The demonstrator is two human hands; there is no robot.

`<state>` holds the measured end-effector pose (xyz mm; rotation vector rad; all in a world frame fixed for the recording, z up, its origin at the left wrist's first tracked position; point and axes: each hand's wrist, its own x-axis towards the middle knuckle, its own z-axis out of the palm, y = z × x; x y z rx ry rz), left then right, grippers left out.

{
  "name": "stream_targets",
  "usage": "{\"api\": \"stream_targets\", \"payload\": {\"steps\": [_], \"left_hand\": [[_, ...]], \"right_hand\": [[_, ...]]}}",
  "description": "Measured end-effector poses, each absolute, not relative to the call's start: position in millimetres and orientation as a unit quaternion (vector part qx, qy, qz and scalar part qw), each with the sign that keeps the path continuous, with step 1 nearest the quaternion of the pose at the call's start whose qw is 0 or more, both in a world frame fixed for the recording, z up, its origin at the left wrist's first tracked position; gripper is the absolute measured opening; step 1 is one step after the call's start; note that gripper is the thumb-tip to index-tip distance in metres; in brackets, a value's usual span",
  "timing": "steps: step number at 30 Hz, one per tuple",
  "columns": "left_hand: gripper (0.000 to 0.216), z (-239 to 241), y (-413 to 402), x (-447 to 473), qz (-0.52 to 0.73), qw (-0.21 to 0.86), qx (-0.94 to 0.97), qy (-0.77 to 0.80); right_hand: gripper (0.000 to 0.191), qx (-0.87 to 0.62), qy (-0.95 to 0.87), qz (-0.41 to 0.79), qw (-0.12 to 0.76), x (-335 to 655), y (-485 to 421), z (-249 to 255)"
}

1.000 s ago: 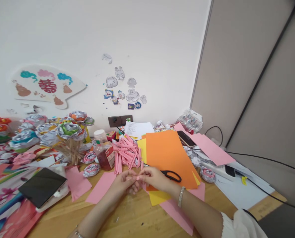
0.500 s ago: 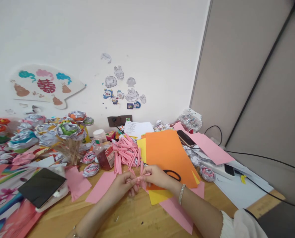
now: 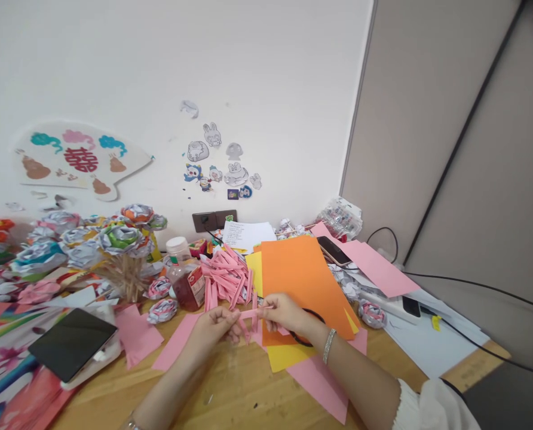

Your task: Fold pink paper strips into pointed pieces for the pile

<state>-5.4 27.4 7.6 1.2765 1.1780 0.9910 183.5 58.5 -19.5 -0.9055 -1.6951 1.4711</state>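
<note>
Between my two hands a pink paper strip (image 3: 248, 313) is stretched, low over the wooden table. My left hand (image 3: 216, 327) pinches its left end between thumb and fingers. At the other end, my right hand (image 3: 282, 313) pinches it too, above the orange paper sheet (image 3: 297, 275). More pink paper hangs below the strip near my fingers. Just beyond my hands lies a pile of folded pink paper strips (image 3: 226, 275). Black scissor handles (image 3: 309, 340) show partly beneath my right wrist, on the orange sheet.
A plastic bottle (image 3: 186, 275) of reddish liquid stands left of the pile. Farther left are paper flowers (image 3: 123, 239) on sticks and a black tablet (image 3: 73, 343). Pink sheets (image 3: 324, 385), a phone (image 3: 333, 249) and a white power strip (image 3: 389, 303) lie at right.
My hands have moved apart, the right one rightward, so the pink strip now shows stretched between them. The view has shifted slightly.
</note>
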Motion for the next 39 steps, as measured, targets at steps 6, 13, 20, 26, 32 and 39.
{"api": "stream_targets", "payload": {"steps": [6,13,20,26,32,39], "left_hand": [[0.035,5.9,28.8,-6.7,0.457,0.547,0.5,0.492],[0.036,3.5,30.3,-8.0,0.465,0.547,0.49,0.495],[0.034,3.3,30.1,-12.1,0.475,0.577,0.469,0.471],[0.035,-2.4,33.1,-6.7,0.476,0.561,0.479,0.479],[0.027,-9.6,36.3,-7.5,0.509,0.573,0.438,0.47],[0.033,-12.9,36.4,-11.8,0.529,0.567,0.427,0.466]], "right_hand": [[0.036,-0.298,-0.688,0.566,0.343,183.4,58.5,-17.1],[0.034,-0.381,-0.712,0.487,0.332,186.9,63.7,-29.5],[0.04,-0.36,-0.706,0.515,0.326,186.7,58.7,-24.4],[0.04,-0.351,-0.705,0.515,0.338,183.8,57.9,-26.4],[0.04,-0.355,-0.729,0.483,0.329,182.0,57.8,-25.8],[0.032,-0.367,-0.793,0.364,0.321,175.6,52.2,-25.8]]}}
